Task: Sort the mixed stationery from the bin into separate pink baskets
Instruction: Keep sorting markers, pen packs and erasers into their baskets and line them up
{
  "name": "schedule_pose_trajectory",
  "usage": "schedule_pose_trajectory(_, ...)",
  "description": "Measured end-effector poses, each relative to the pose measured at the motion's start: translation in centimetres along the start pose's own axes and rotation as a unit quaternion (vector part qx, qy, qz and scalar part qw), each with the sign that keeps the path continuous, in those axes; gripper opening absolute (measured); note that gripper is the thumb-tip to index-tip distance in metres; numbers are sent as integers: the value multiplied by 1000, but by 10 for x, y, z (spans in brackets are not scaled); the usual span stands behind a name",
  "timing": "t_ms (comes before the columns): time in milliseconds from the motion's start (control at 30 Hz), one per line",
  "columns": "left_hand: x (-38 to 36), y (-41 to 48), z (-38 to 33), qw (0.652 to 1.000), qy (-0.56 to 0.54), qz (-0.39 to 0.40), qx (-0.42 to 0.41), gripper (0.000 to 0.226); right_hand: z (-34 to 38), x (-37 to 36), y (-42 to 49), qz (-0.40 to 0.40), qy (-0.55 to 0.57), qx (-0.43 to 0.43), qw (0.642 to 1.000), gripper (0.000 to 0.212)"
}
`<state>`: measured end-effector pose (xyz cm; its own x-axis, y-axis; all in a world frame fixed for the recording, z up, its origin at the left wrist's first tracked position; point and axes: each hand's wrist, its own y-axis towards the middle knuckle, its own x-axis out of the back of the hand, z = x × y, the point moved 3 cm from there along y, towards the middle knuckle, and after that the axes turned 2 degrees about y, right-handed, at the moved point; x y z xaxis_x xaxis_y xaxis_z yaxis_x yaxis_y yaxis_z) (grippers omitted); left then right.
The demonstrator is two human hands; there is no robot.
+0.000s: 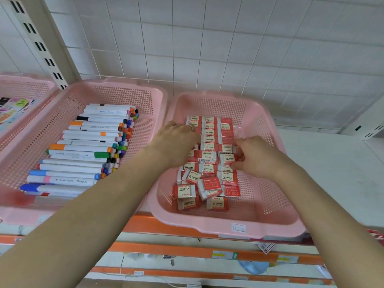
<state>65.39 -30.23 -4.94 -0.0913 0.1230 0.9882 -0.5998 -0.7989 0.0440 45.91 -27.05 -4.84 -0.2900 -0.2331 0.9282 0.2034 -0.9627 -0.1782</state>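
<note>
A pink basket [268, 204] on the right holds several red-and-white 2B erasers [209, 140], neat rows at the back and a loose heap [187, 191] at the front. My left hand [176, 138] rests on the left side of the rows, fingers curled down among the erasers; a ring shows on one finger. My right hand [252, 155] pinches one eraser [227, 159] at the right side of the pile. A second pink basket [128, 94] on the left holds several white markers [83, 154] with coloured caps, laid side by side.
A third pink basket [25, 86] with colourful packets stands at the far left. The baskets sit on a white shelf [336, 175] with an orange front edge [158, 225]. A white grid wall rises behind. Lower orange-edged shelves lie below.
</note>
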Motion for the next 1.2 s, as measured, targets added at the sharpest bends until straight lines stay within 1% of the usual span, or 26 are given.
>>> schedule_pose_trajectory(100,-2,2,0,1000,-5,7,-3,23,1,0,-2,3,35,9,999,40)
schedule_pose_trajectory(200,0,1,1,1000,-6,12,0,21,1,1,-1,-9,25,8,1000,44)
schedule_pose_trajectory(233,0,1,1,1000,-3,8,0,22,0,1,0,-16,18,7,1000,49)
schedule_pose_trajectory(300,1,1,1,1000,-5,3,1,21,-1,2,1,-28,10,6,1000,66)
schedule_pose_trajectory(333,2,1,0,1000,-6,2,3,20,-1,2,1,-25,9,16,1000,74)
schedule_pose_trajectory(367,2,1,0,1000,1,3,6,20,0,1,1,-14,9,29,999,77)
schedule_pose_trajectory(467,-1,1,-1,998,59,16,12,21,3,-2,1,35,-11,49,998,70)
schedule_pose_trajectory(533,-2,1,-2,996,72,58,13,18,3,-3,2,35,-37,48,998,67)
schedule_pose_trajectory(600,0,1,-3,994,72,79,12,17,2,-2,1,24,-45,53,997,61)
schedule_pose_trajectory(733,1,1,-3,993,78,86,14,25,0,-3,2,8,-29,55,998,51)
schedule_pose_trajectory(867,1,1,-2,994,78,76,22,25,0,-4,1,-1,-20,37,999,49)
schedule_pose_trajectory(967,-1,2,-2,995,58,75,20,26,0,-2,0,-11,-12,31,999,47)
schedule_pose_trajectory(1067,0,2,-1,997,30,70,23,37,1,-2,0,-16,3,33,999,47)
schedule_pose_trajectory(1200,7,5,-6,995,56,71,52,48,-1,-3,2,-9,2,26,1000,50)
